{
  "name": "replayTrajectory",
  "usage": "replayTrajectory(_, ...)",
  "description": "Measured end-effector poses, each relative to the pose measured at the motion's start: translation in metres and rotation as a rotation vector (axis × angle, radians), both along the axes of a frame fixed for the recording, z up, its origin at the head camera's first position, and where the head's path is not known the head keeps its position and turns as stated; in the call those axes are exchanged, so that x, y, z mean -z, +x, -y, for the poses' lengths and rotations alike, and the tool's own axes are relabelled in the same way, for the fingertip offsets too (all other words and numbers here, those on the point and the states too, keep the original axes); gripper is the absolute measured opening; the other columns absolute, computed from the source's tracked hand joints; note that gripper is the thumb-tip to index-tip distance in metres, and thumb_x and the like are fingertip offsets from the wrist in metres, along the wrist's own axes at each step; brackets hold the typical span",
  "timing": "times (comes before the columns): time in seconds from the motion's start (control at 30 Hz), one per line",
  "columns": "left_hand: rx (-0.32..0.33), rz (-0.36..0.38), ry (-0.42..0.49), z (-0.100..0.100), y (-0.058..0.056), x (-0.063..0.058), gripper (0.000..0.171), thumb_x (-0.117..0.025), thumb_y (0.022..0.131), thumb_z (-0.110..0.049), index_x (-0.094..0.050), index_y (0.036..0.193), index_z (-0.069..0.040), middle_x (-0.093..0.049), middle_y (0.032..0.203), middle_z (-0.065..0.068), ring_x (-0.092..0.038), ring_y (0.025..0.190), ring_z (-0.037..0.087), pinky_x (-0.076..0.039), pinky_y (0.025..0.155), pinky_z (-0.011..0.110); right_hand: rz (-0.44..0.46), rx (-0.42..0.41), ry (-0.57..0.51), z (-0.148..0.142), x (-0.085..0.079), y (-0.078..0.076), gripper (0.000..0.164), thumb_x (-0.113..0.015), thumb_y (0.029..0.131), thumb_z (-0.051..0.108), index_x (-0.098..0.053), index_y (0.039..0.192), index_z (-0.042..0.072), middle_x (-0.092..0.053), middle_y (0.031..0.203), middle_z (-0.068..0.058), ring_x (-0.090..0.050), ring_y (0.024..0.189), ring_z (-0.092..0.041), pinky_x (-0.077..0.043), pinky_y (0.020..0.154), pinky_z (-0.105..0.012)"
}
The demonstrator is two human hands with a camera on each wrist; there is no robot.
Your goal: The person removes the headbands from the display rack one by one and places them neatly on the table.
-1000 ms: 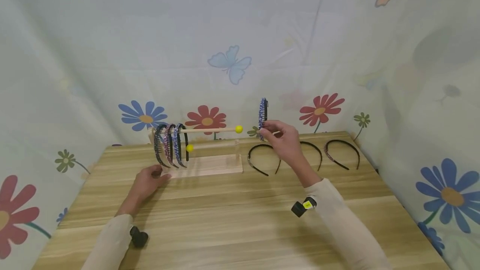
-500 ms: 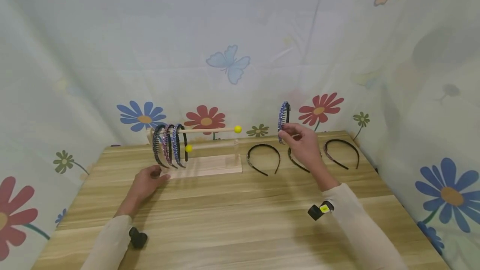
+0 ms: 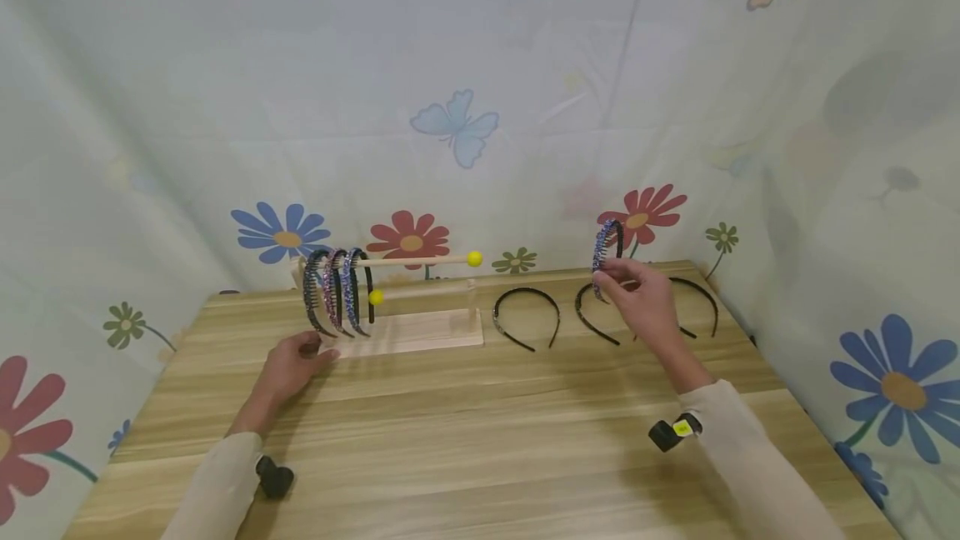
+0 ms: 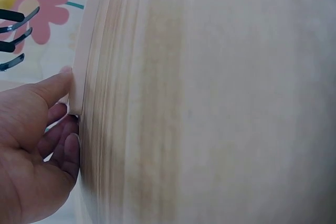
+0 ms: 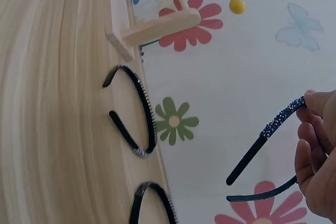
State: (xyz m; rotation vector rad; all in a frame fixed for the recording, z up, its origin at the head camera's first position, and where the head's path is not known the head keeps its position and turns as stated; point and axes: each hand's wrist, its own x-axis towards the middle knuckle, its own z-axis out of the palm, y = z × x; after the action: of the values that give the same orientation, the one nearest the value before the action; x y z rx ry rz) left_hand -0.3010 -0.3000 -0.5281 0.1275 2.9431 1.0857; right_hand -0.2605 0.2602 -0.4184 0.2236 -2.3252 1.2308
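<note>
A glittery blue headband (image 3: 601,248) with comb teeth is pinched between thumb and fingers of my right hand (image 3: 647,302), raised above the table at right. In the right wrist view the same headband (image 5: 283,116) hangs with its two black ends pointing away from the hand. My left hand (image 3: 288,367) holds the left front corner of a wooden headband stand (image 3: 431,332); in the left wrist view its fingers touch the base (image 4: 79,90). On the stand's upper rod hang a black headband (image 3: 311,294), a pink one (image 3: 330,290) and a blue one (image 3: 349,290).
On the table (image 3: 450,440) right of the stand lie a black headband (image 3: 525,292), a second headband (image 3: 585,319) and a third (image 3: 701,288), the last two partly behind my right hand. Yellow balls (image 3: 475,258) cap the stand's rods. A flowered cloth stands behind.
My right hand has moved right and slightly down with the blue headband, from beside the stand to over the headbands lying on the table. The left hand stays at the stand's base.
</note>
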Motion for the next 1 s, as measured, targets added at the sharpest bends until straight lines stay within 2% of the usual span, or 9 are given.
replayTrajectory(0.17,-0.001,0.000,0.007,0.000,0.000,0.000,0.065,-0.069,0.099,-0.034,-0.051,0.140,0.013,-0.057,0.137,0.034,-0.059,0.124,0.048,-0.048,0.104,0.059,0.036,0.049,0.011,-0.016,0.007,0.005,0.035,-0.073,0.097,0.033,-0.074,0.117,0.004,-0.076,0.101,-0.013,-0.061,0.085,-0.001,-0.049,0.072,-0.009)
replayTrajectory(0.4,0.002,-0.002,0.011,0.001,-0.001,0.001,0.065,-0.069,0.099,-0.036,-0.052,0.139,0.013,-0.057,0.137,0.034,-0.058,0.124,0.048,-0.048,0.104,0.059,0.067,0.097,0.027,-0.037,0.017,0.011,0.036,-0.074,0.096,0.037,-0.076,0.115,0.007,-0.077,0.098,-0.011,-0.062,0.080,0.001,-0.050,0.065,-0.012)
replayTrajectory(0.53,0.005,0.003,0.013,0.001,-0.001,0.001,0.066,-0.069,0.099,-0.036,-0.051,0.140,0.013,-0.056,0.138,0.034,-0.057,0.125,0.049,-0.048,0.105,0.060,0.074,0.153,0.060,-0.046,0.021,0.015,0.037,-0.074,0.095,0.039,-0.076,0.114,0.006,-0.078,0.097,-0.011,-0.059,0.079,0.003,-0.048,0.065,-0.012)
replayTrajectory(0.77,0.009,-0.002,0.012,0.001,-0.001,0.000,0.067,-0.069,0.099,-0.036,-0.051,0.140,0.013,-0.056,0.137,0.035,-0.057,0.125,0.049,-0.047,0.105,0.060,0.094,0.186,0.076,-0.064,0.025,0.021,0.035,-0.076,0.095,0.034,-0.076,0.111,0.003,-0.077,0.099,-0.015,-0.057,0.078,0.008,-0.049,0.063,-0.011)
replayTrajectory(1.0,0.005,0.010,0.015,0.001,-0.001,0.000,0.067,-0.068,0.099,-0.037,-0.050,0.141,0.013,-0.056,0.138,0.034,-0.057,0.125,0.049,-0.047,0.105,0.060,0.163,0.245,0.110,-0.077,0.025,0.030,0.039,-0.076,0.094,0.037,-0.075,0.110,0.002,-0.076,0.100,-0.017,-0.061,0.083,-0.006,-0.048,0.062,-0.014)
